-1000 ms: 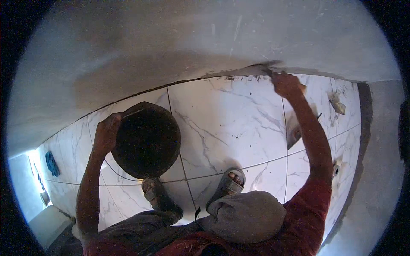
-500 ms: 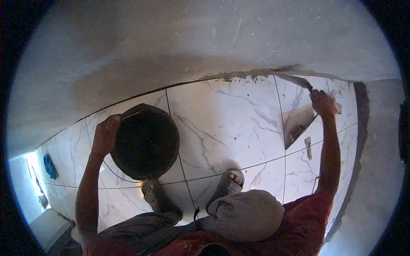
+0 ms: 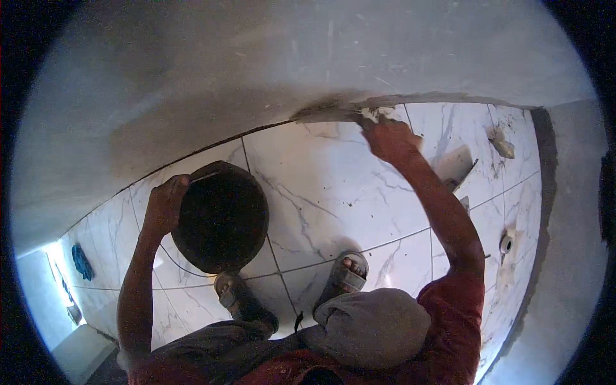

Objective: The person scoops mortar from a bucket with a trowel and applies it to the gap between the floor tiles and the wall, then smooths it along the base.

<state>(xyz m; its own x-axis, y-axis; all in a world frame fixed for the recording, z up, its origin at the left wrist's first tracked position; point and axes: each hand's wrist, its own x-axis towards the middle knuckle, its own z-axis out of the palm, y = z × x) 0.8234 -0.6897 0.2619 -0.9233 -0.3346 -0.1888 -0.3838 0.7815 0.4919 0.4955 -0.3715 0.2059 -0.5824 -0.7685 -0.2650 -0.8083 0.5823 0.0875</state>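
My left hand [image 3: 168, 202] is closed around the rim of a black bucket [image 3: 221, 221], which stands on the tiles left of my feet; its inside is too dark to make out. In my closed right hand [image 3: 390, 140] is a trowel [image 3: 330, 116], its blade low against the foot of the wall. Grey mortar [image 3: 443, 98] lines the joint between the wall and the white marbled floor tiles [image 3: 314, 176]. Smears and crumbs lie on the tiles beside that joint.
Right of my right forearm lies a flat plate-like tool [image 3: 457, 165], partly hidden. Beyond it are a dirty scrap [image 3: 502, 144] and a ring-shaped object [image 3: 506, 244]. A dark strip [image 3: 543, 186] edges the right wall. A blue cloth [image 3: 81, 262] lies far left.
My right hand has swept left along the wall's foot with the trowel, and the mortar streak extends further left. My left hand stays on the bucket, which has shifted or tilted slightly.
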